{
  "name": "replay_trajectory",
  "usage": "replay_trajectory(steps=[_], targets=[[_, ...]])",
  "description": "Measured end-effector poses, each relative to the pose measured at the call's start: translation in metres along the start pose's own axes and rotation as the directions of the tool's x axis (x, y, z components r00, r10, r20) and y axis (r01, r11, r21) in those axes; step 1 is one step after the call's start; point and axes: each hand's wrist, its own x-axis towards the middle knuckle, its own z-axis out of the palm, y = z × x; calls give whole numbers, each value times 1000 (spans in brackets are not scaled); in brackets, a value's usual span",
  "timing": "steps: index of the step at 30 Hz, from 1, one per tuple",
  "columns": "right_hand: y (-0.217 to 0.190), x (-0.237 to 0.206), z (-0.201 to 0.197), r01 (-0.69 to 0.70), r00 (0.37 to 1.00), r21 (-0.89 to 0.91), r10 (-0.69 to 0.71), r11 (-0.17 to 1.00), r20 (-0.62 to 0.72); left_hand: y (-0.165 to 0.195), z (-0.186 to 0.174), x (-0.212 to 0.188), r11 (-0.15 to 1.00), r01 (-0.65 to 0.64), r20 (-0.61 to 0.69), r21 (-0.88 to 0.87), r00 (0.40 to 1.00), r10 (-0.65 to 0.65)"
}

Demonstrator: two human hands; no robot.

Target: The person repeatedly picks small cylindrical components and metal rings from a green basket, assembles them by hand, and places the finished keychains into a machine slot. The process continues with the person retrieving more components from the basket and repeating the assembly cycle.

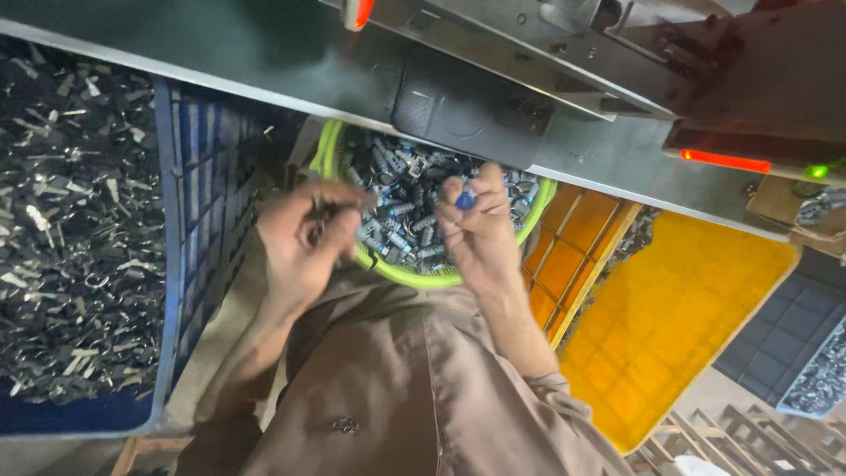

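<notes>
Small blue-tipped part point(465, 201) sits pinched between the fingertips of the right hand point(480, 234), held up just above the green basin point(414, 275) that rests on the person's lap. Its shape beyond the blue end is too small to make out. The right hand is closed around it, the fingers curled in and the wrist bent toward the body. The left hand point(304, 242) is closed as well, gripping a dark metal piece point(330, 210) over the basin's near left rim; the piece is blurred and mostly hidden by the fingers, so its form cannot be told. The basin is round with a bright yellow-green rim and is heaped with small silver and blue parts point(405, 203) like the one held up. Part of its far side lies under the edge of a grey metal desk point(617, 154), which runs slantwise across the top of the view and carries a machine with a red light bar point(724, 160) and a small green lamp point(819, 171). Left of the lap stands a blue crate point(189, 256) full of thin metal scraps point(75, 220). Right of the lap is a yellow crate point(679, 326). The person wears a brown shirt point(405, 388).
</notes>
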Motion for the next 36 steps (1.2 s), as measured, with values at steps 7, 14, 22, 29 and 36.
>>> replay_trajectory(steps=[7,14,22,29,36], targets=[[-81,65,76,787,450,-617,-703,19,551,-41,-1,5,942,-40,-51,-333,998,25],[-113,110,76,563,394,-692,-589,-452,705,-52,3,1,927,-81,-101,-367,994,47],[-112,48,109,454,469,-590,-385,-667,795,-53,7,4,924,-77,-51,-374,997,63],[19,-18,55,389,914,-914,-171,114,367,-58,14,1,952,-82,-27,-294,997,78],[5,-22,30,544,760,-838,-405,-32,509,-54,27,3,981,-88,143,-175,983,113]])
